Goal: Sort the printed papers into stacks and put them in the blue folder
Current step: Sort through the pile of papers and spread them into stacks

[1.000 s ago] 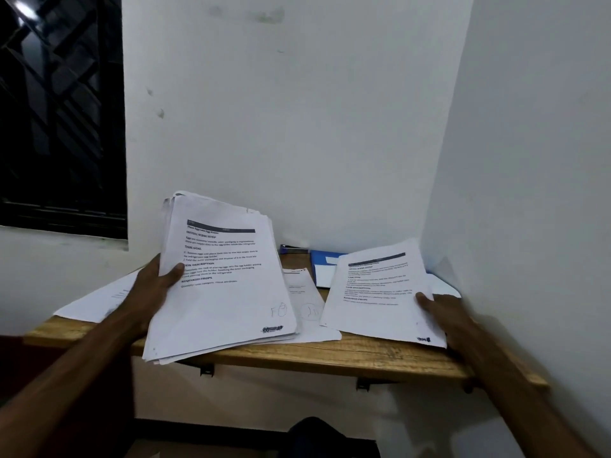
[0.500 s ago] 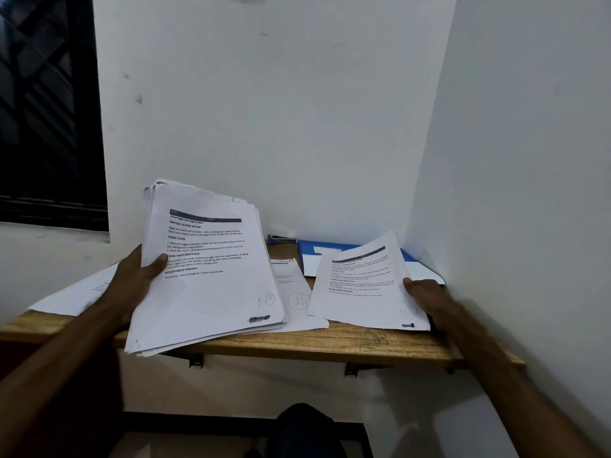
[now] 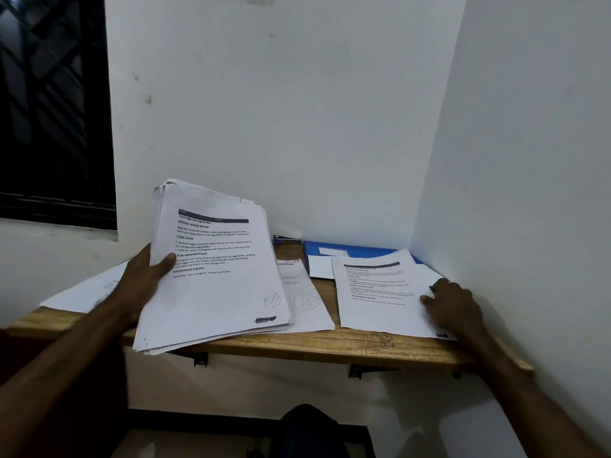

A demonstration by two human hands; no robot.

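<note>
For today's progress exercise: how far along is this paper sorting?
Done: left sheet, middle sheet and right sheet laid on the shelf. In hand: left hand grips a thick bundle; right hand rests on the right sheet. Left: sorting that bundle, filling the blue folder.

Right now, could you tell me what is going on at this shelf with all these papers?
A person is sorting printed papers at a wooden shelf. The left hand grips a thick stack, tilted up, thumb on the top page. The right hand rests on a sheet lying flat at the shelf's right end, overlapping the blue folder by the wall. A middle sheet and a left-end sheet also lie on the shelf.
</note>
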